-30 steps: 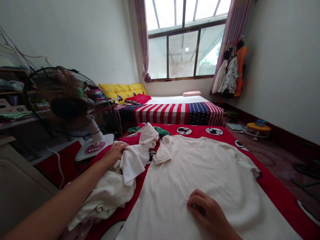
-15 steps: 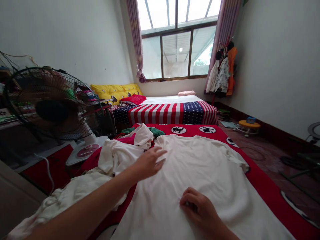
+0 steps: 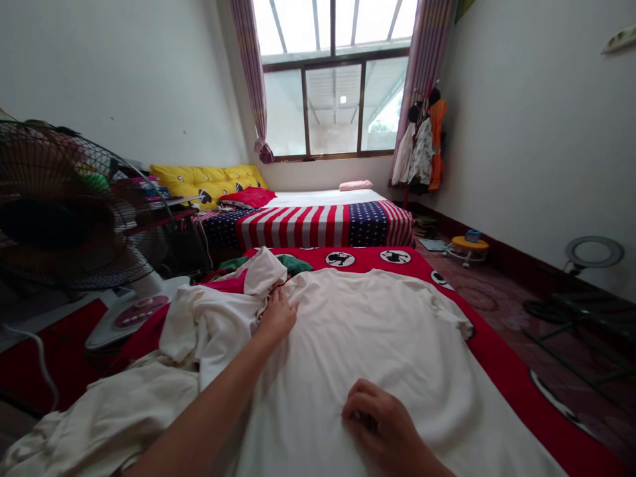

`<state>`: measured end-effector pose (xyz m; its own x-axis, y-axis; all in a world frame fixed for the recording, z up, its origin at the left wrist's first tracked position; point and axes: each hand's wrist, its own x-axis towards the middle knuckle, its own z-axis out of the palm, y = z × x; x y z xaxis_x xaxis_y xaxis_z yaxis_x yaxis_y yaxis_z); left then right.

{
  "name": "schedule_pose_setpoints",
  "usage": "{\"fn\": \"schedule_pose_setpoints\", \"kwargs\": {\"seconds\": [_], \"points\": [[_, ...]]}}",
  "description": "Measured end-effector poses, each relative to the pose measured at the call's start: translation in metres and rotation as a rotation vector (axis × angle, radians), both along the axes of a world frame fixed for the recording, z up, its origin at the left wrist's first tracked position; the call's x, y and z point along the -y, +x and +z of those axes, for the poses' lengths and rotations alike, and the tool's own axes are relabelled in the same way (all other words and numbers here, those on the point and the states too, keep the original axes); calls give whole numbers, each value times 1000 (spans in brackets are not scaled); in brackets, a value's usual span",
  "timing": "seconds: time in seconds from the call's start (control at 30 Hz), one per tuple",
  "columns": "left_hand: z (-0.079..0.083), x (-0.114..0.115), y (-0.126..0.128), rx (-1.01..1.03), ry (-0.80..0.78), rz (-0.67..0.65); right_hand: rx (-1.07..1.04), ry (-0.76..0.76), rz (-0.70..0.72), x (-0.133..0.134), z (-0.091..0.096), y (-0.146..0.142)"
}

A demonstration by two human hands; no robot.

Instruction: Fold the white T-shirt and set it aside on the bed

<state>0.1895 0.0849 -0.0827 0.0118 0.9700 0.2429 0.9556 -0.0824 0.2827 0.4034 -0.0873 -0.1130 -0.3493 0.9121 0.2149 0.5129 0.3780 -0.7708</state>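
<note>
A white T-shirt lies spread out on a red cloth with black-and-white round prints. My left hand rests at the shirt's left sleeve, beside a heap of white clothes. Its fingers are stretched forward and lie on the fabric, with the thumb apart; their tips are partly hidden. Lower down, my right hand rests on the middle of the shirt with its fingers curled in. No fabric shows pinched in it.
On the left stands an electric fan, close to the clothes heap. Beyond the red cloth is a bed with a striped and starred cover. A yellow-topped stool and a ring light stand to the right.
My left hand has come down from above the shirt onto its left sleeve, and its spread fingers have drawn together. My right hand stays curled on the shirt. The view has turned slightly right.
</note>
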Motion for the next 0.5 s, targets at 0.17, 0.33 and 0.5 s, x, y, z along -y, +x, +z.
{"fn": "schedule_pose_setpoints", "kwargs": {"seconds": [0.17, 0.33, 0.5], "points": [[-6, -4, 32, 23, 125, -86, -9, 21, -5, 1, -3, 0], [-18, -29, 60, 86, 173, -272, -9, 61, -7, -3, -11, 0], [-25, -81, 29, 87, 163, -157, -44, 34, -9, -8, -15, 1]]}}
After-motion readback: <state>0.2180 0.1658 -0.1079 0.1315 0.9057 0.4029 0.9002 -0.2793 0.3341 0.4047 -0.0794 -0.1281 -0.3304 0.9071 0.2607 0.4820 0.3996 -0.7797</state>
